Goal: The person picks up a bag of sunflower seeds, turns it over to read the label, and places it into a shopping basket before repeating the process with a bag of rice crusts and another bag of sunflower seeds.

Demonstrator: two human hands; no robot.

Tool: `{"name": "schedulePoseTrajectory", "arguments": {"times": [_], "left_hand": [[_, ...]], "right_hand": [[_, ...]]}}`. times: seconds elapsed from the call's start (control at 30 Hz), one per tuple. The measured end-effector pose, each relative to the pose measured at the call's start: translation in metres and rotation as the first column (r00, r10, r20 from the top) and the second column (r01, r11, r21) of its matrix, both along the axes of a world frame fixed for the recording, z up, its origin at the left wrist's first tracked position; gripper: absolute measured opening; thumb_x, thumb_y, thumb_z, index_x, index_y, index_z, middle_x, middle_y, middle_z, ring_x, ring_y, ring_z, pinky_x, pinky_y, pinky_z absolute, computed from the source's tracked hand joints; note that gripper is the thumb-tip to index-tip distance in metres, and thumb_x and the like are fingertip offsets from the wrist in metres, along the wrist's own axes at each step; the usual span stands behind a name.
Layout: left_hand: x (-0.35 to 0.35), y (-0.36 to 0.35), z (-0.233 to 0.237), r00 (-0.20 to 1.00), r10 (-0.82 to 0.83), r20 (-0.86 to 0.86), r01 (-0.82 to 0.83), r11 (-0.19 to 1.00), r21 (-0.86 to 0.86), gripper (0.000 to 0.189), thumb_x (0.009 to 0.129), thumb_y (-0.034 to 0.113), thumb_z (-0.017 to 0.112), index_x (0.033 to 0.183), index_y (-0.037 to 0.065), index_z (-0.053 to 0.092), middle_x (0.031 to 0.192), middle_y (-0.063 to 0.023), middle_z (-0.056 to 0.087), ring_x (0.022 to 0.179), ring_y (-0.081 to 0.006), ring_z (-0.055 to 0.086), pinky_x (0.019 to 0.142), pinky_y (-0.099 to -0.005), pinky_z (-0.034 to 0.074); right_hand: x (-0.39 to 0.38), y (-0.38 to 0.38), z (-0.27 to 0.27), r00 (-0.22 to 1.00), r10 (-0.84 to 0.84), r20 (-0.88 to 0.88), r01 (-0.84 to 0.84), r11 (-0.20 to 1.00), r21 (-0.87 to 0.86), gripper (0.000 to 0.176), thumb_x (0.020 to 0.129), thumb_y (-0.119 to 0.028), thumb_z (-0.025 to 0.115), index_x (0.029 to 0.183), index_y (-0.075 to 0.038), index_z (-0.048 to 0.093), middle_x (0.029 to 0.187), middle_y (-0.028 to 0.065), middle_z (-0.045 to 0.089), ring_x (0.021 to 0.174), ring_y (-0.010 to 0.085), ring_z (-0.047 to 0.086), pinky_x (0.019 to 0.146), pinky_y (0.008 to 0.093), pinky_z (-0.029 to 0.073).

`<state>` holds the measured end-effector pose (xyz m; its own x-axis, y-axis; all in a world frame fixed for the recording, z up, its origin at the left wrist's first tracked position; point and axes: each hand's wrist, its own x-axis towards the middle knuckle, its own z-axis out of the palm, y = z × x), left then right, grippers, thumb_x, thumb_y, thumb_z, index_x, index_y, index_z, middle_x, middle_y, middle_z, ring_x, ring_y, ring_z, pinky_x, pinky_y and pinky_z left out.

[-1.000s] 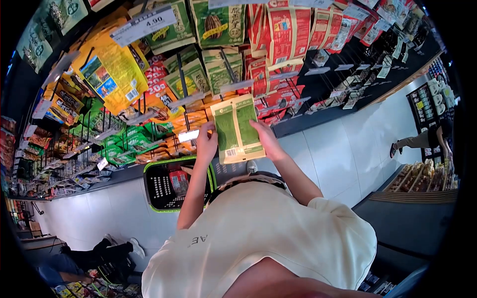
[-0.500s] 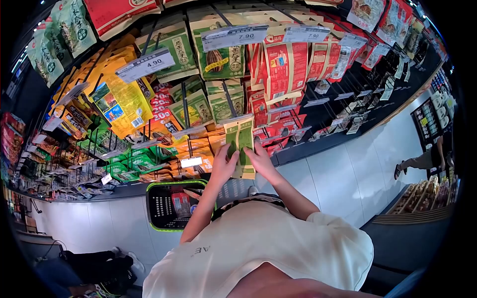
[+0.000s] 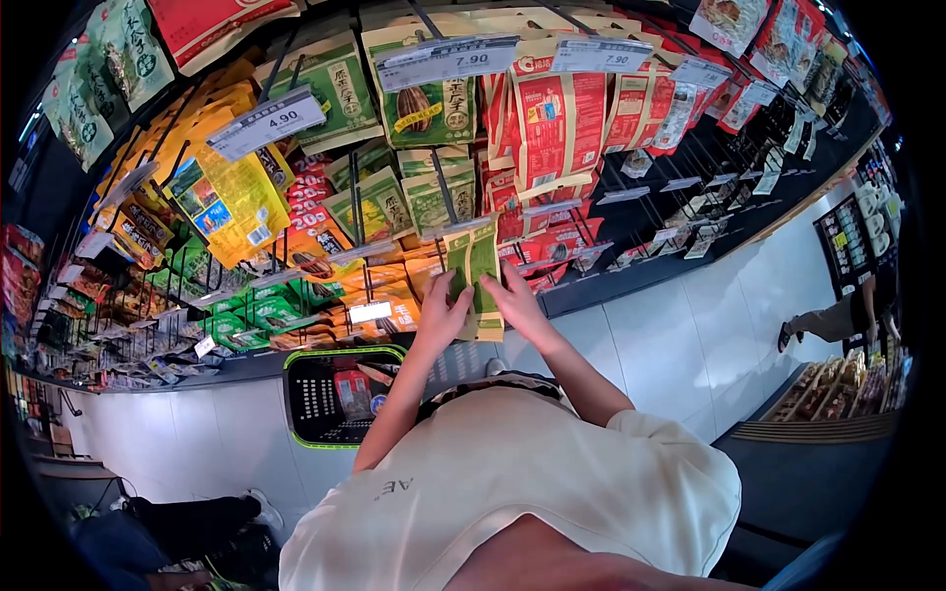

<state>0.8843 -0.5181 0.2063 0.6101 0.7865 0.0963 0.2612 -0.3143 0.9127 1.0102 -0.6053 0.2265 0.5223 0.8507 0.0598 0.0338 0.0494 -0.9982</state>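
Hands raised together to a wall of hanging snack packs, seen from the head camera. Both clenched on one green packet (image 3: 473, 264): left hand (image 3: 440, 317) pinching the left edge, right hand (image 3: 519, 303) the right edge. Gripped from both sides, probably so as to keep the limp pouch flat, upright and facing the rack. Packet held right against the display, just below a peg hook (image 3: 455, 229) carrying like green packs, and in front of the orange packets (image 3: 389, 295) of a lower row; touching the peg or not, impossible to tell.

Above, more green packs under a 7.90 price tag (image 3: 448, 59); red packets (image 3: 552, 118) to the right, yellow packets (image 3: 232, 197) under a 4.90 price tag (image 3: 264, 120) to the left. All hung by their tops on pegs, hence fanned out and tilted toward the aisle.

Below the left forearm, a black basket (image 3: 340, 353) with a green rim and a few items inside, close to the foot of the rack, within easy reach; on the arm or on the floor (image 3: 670, 335), unclear.

Another person (image 3: 838, 315) well apart at the far right
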Motion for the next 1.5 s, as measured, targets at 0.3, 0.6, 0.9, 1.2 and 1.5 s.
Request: {"name": "schedulePoseTrajectory", "arguments": {"times": [0.3,0.6,0.9,1.2,1.5], "left_hand": [[-0.013,-0.001,0.002,0.999,0.034,0.034,-0.031,0.996,-0.081,0.056,0.082,0.032,0.057,0.12,-0.007,0.042,0.102,-0.0172,0.047,0.067,-0.0177,0.05,0.064,-0.0279,0.044],[-0.028,-0.011,0.008,1.0,0.01,-0.005,-0.01,0.997,-0.081,0.063,0.08,0.033,0.06,0.122,-0.009,0.038,0.108,-0.0197,0.046,0.072,-0.0197,0.052,0.065,-0.0276,0.045],[-0.031,-0.009,0.013,0.998,-0.016,-0.053,0.013,0.998,-0.063,0.067,0.077,0.034,0.063,0.121,-0.009,0.038,0.113,-0.0233,0.044,0.097,-0.0308,0.051,0.076,-0.0317,0.045],[-0.037,-0.003,0.003,0.999,0.02,-0.041,-0.021,1.0,-0.019,0.063,0.076,0.03,0.064,0.118,-0.009,0.04,0.112,-0.0256,0.044,0.104,-0.0353,0.047,0.088,-0.0362,0.04],[-0.062,0.017,0.002,0.988,0.145,0.043,-0.112,0.889,-0.444,0.042,0.084,0.026,0.059,0.11,-0.006,0.047,0.081,-0.0079,0.059,0.075,-0.0129,0.057,0.069,-0.0243,0.045]], "right_hand": [[-0.015,0.0,0.018,0.949,0.008,-0.316,-0.019,0.999,-0.031,0.029,0.087,-0.015,0.051,0.112,-0.002,0.046,0.103,0.0066,0.055,0.092,0.0121,0.051,0.079,0.0241,0.039],[-0.028,0.003,-0.003,0.979,0.083,-0.184,-0.093,0.995,-0.046,0.032,0.087,-0.022,0.052,0.108,0.001,0.045,0.094,0.0091,0.055,0.083,0.0123,0.053,0.073,0.0251,0.041],[-0.035,0.003,0.0,0.981,0.077,-0.18,-0.087,0.995,-0.05,0.033,0.089,-0.023,0.049,0.109,0.002,0.045,0.099,0.011,0.054,0.091,0.0154,0.051,0.079,0.0261,0.039],[-0.032,0.001,-0.002,0.952,0.058,-0.3,-0.077,0.996,-0.054,0.035,0.089,-0.025,0.044,0.112,0.001,0.047,0.105,0.0103,0.054,0.096,0.017,0.05,0.084,0.0257,0.037],[-0.031,-0.001,0.001,0.763,-0.015,-0.646,-0.059,0.994,-0.093,0.032,0.086,-0.025,0.047,0.107,-0.001,0.051,0.098,0.0072,0.059,0.088,0.0149,0.057,0.077,0.0269,0.044]]}}
